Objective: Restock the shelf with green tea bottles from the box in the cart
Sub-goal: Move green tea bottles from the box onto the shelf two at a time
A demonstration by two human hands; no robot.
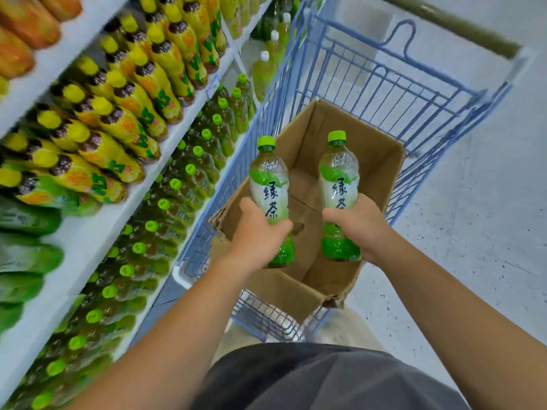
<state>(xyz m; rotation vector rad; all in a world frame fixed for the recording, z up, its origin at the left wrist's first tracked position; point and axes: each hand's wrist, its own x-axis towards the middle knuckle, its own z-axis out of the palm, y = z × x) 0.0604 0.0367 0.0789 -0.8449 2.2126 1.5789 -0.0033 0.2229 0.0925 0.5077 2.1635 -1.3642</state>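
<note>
While clasped over box (379, 155) in cart (384, 84), not yet shelved: left bottle (269, 184) in left hand (260, 232), right bottle (339, 184) in right hand (358, 226), fingers curled round each. Box seemingly bare otherwise; shelf (88, 241) row near full; likely last pair.

Yellow-capped bottles (130, 125) stand in rows below orange bottles (26, 28), white-capped bottles (263, 69) farther back, beside speckled grey floor (473, 247).

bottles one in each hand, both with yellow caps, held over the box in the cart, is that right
Not quite. The head view shows green caps, not yellow. The rest holds: the left hand holds one bottle and the right hand another bottle, over the box in the cart.
</note>
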